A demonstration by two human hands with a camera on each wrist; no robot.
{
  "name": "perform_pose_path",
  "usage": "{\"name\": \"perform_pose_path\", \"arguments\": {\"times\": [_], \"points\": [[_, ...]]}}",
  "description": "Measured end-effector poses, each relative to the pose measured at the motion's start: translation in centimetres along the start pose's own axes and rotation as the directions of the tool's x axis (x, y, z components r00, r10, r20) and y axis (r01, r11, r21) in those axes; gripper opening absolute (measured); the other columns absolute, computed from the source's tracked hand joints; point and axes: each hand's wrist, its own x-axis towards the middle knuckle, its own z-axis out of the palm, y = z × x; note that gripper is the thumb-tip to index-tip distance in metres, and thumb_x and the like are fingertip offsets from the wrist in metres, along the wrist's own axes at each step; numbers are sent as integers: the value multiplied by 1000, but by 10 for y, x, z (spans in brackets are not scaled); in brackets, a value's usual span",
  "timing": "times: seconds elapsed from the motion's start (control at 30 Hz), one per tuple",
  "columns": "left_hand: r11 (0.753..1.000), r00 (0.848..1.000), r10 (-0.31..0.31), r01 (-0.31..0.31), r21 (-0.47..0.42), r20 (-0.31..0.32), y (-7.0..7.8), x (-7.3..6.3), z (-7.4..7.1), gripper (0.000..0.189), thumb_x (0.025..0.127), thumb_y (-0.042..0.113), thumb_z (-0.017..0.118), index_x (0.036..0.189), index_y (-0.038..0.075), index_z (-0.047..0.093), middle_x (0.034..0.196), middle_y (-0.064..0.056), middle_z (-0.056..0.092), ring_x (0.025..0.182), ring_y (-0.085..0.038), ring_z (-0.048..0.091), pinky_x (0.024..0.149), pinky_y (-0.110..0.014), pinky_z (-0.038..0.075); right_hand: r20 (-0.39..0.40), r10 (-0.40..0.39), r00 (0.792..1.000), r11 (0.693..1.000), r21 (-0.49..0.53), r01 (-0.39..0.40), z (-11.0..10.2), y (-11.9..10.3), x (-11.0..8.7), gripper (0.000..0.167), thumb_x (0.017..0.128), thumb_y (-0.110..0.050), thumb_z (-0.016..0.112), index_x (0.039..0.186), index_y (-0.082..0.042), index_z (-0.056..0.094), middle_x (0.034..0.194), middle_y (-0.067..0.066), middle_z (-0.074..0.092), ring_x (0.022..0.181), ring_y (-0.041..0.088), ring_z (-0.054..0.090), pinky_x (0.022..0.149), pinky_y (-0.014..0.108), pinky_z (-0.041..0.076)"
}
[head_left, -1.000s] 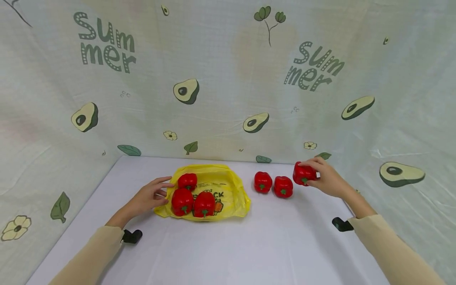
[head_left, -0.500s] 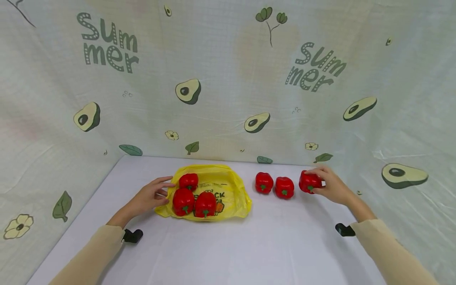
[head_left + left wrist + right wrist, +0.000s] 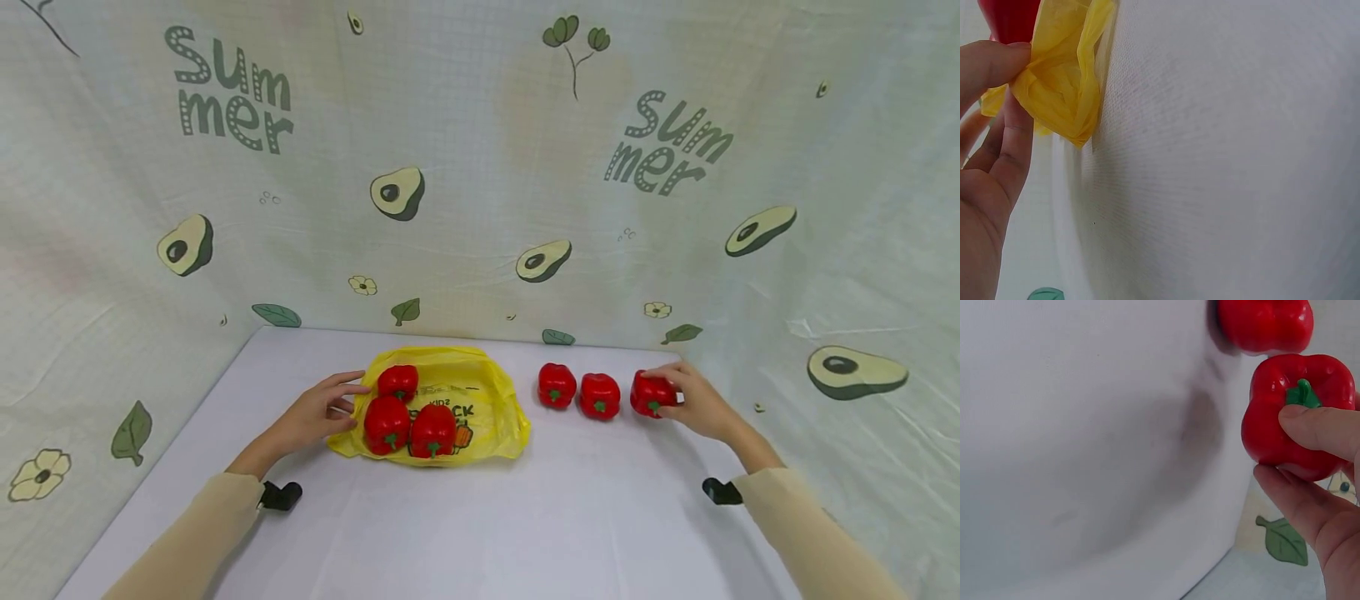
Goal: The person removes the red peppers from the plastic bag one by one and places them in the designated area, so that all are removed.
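Your left hand [image 3: 303, 419] pinches the yellow bag [image 3: 491, 393]; your right hand [image 3: 703, 403] grips the rightmost pepper [image 3: 649, 393]: a steady hold should spare its left neighbour [image 3: 600, 395] a bump.

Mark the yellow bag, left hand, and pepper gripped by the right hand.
Yellow bag [image 3: 492, 396]: head view, bare plastic near right edge.
Left hand [image 3: 310, 422]: head view, back of hand.
Gripped pepper [image 3: 649, 396]: head view, visible front.

Gap between bag [image 3: 491, 396] and peppers [image 3: 557, 387], cloth [image 3: 465, 108] blocking rear
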Motion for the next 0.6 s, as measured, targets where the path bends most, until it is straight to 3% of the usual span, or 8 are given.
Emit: {"name": "perform_pose_path", "arguments": {"times": [0.37,0.6], "points": [[1000,1000,15,-15,-25,2,-5,1,1,52,93,3,81,143,8,65,167,-16,37,111,-26,70,91,-27,62,1,-30,1000,999,-12,30,14,9,-3,61,85,12,82,140,-4,63,133,24,56,123,47,55,90,57,63],[1000,1000,11,-11,-12,0,-5,1,1,53,93,3,81,143,9,65,167,-15,38,112,-26,70,92,-28,62,7,-3,1000,1000,-25,3,18,10,-3,62,85,11,82,141,-4,62,133,26,55,124,48,56,91,59,62]]}}
